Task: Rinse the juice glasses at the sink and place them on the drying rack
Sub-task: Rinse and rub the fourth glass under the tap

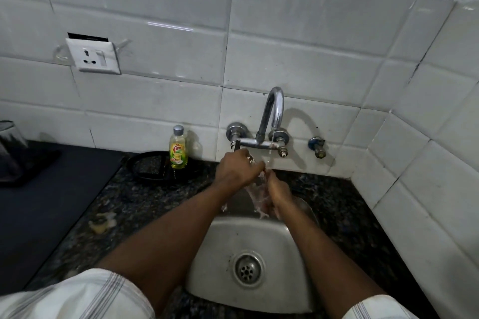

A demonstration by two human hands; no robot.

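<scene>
A clear juice glass lies tilted between my two hands over the back of the steel sink, with water splashing over it. My left hand grips its upper end near the tap. My right hand holds its lower end, and much of the glass is hidden by the fingers and splashes. A thin stream falls from the chrome tap onto the glass. Another glass stands upside down on a dark mat at the far left.
A green dish soap bottle stands against the tiled wall, on a black round wire stand. A wall socket is above left. A scrap of residue lies on the granite counter. Tiled walls close in the right side.
</scene>
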